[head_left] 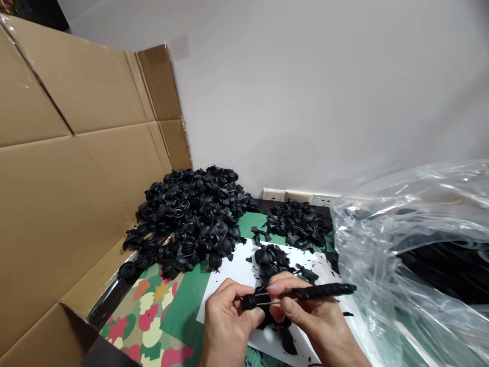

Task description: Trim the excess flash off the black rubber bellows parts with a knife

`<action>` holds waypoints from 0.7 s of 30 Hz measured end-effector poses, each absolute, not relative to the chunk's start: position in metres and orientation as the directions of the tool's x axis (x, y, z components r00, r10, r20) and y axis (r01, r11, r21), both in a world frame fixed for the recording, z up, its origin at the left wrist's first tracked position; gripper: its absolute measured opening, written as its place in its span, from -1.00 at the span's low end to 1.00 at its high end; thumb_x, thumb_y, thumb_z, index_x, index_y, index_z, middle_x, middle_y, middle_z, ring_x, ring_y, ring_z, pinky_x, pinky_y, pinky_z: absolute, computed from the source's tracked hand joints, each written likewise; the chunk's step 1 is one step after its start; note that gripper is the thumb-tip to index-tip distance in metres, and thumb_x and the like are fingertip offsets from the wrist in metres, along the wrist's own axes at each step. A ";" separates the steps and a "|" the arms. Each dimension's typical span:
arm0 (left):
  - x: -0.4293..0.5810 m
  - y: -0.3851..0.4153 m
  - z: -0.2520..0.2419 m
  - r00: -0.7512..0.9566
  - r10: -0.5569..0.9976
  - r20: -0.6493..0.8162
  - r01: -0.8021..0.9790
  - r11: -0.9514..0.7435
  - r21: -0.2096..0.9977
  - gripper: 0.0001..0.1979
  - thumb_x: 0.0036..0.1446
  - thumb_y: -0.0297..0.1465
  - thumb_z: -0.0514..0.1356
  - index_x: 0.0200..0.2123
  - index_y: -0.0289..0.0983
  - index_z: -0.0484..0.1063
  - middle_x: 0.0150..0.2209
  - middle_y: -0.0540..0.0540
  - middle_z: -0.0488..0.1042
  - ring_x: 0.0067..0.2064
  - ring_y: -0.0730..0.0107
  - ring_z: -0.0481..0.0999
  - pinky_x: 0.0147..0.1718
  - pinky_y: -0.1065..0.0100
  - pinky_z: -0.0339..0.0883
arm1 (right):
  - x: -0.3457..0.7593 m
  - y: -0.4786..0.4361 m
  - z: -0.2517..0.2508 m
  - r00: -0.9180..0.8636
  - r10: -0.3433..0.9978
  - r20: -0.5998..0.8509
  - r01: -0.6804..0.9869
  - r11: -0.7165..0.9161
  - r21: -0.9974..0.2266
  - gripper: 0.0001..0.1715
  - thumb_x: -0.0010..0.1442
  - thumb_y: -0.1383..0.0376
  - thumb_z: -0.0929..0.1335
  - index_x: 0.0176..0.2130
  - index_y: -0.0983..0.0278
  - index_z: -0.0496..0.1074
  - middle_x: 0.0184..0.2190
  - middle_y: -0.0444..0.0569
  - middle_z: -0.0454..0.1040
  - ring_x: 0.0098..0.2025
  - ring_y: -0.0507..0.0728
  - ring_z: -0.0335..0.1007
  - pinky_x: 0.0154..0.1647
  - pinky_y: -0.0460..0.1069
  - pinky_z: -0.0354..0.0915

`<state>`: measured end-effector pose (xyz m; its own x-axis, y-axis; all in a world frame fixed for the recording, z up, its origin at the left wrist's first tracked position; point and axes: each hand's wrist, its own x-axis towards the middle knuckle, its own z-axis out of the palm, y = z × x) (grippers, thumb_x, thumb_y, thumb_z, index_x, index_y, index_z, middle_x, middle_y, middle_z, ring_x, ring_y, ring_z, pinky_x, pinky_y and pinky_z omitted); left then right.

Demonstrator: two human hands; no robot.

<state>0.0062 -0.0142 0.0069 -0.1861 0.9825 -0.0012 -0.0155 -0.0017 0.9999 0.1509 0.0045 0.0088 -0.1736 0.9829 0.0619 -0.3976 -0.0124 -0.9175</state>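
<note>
Bare hands, working close together at the lower center: the left hand (pixel 229 321) rises from the lower edge, its left thumb (pixel 252 320) and bent left index finger (pixel 237 291) closed in a pinch. The right hand (pixel 315 312) slants in from the lower right in a pen-like grip, the right index finger (pixel 284 283) above, the right thumb (pixel 297 312) below and the right wrist (pixel 349 351) angled inward; its remaining fingers appear curled beneath, though partly hidden.
</note>
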 end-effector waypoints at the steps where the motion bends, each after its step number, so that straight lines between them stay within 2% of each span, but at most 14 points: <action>1: 0.006 -0.014 0.007 -0.184 0.983 -0.001 -0.015 -0.002 1.000 -0.78 -0.29 -0.67 0.22 -0.51 -0.30 0.51 -0.53 0.07 0.33 -0.53 0.50 0.34 -0.58 0.49 0.21 | 0.150 0.004 0.008 -0.175 0.983 0.058 -0.403 -0.017 -0.915 -0.82 -0.09 0.18 0.47 -0.44 0.23 0.54 -0.41 -0.08 0.38 -0.52 0.04 0.33 -0.51 -0.06 0.29; 7: 0.009 -0.016 0.005 -0.168 0.986 -0.001 -0.046 -0.007 0.999 -0.81 -0.26 -0.63 0.25 -0.49 -0.30 0.52 -0.51 0.05 0.35 -0.52 0.50 0.35 -0.56 0.49 0.22 | 0.150 0.004 0.002 -0.158 0.987 0.025 -0.369 -0.036 -0.929 -0.79 -0.08 0.18 0.47 -0.44 0.28 0.53 -0.44 -0.07 0.43 -0.51 0.06 0.37 -0.50 -0.05 0.30; 16: 0.012 -0.015 0.003 -0.214 0.977 0.017 -0.098 -0.039 0.994 -0.83 -0.30 -0.60 0.30 -0.52 -0.31 0.54 -0.52 0.03 0.38 -0.53 0.48 0.38 -0.57 0.49 0.23 | 0.152 0.007 -0.007 -0.194 0.978 0.076 -0.311 0.012 -0.950 -0.79 -0.02 0.18 0.44 -0.40 0.27 0.52 -0.47 -0.06 0.45 -0.52 0.06 0.39 -0.50 -0.06 0.33; 19: 0.012 -0.015 0.002 -0.214 0.977 0.007 -0.107 -0.030 0.994 -0.83 -0.31 -0.60 0.29 -0.53 -0.31 0.54 -0.53 0.03 0.37 -0.53 0.47 0.37 -0.57 0.48 0.23 | 0.152 0.005 -0.008 -0.169 0.971 0.170 -0.239 0.127 -0.963 -0.83 0.03 0.19 0.41 -0.41 0.25 0.52 -0.45 -0.05 0.46 -0.51 0.08 0.41 -0.52 -0.06 0.34; 21: 0.012 -0.016 0.002 -0.189 0.981 -0.037 -0.119 0.014 0.993 -0.82 -0.34 -0.61 0.30 -0.54 -0.31 0.54 -0.54 0.04 0.34 -0.53 0.48 0.34 -0.58 0.48 0.21 | 0.153 0.003 -0.007 -0.168 0.928 0.332 -0.109 0.317 -0.942 -0.88 0.08 0.23 0.38 -0.41 0.22 0.52 -0.44 -0.03 0.48 -0.45 0.12 0.44 -0.48 -0.06 0.36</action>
